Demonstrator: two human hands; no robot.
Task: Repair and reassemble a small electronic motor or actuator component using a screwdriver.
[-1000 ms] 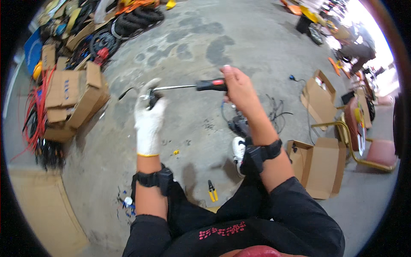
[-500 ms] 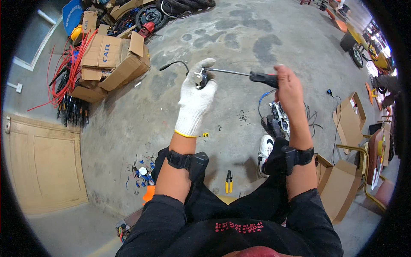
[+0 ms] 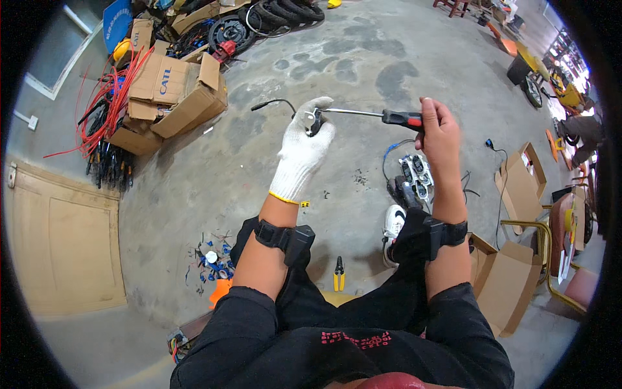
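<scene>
Both hands sit slightly lower in frame than before. Left hand (image 3: 302,149), gloved, grip closed on small metal fitting (image 3: 313,119) at upper centre; right hand (image 3: 438,129) grip closed on screwdriver (image 3: 369,115). Risk: tip slips off, jabs glove; black cable (image 3: 272,102) dangles loose.

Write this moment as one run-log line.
left hand: gloved, holds small metal part | right hand: bare, holds screwdriver, tip at part

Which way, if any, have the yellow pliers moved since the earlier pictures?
No: the yellow pliers still lie just left of the white shoe.
</scene>
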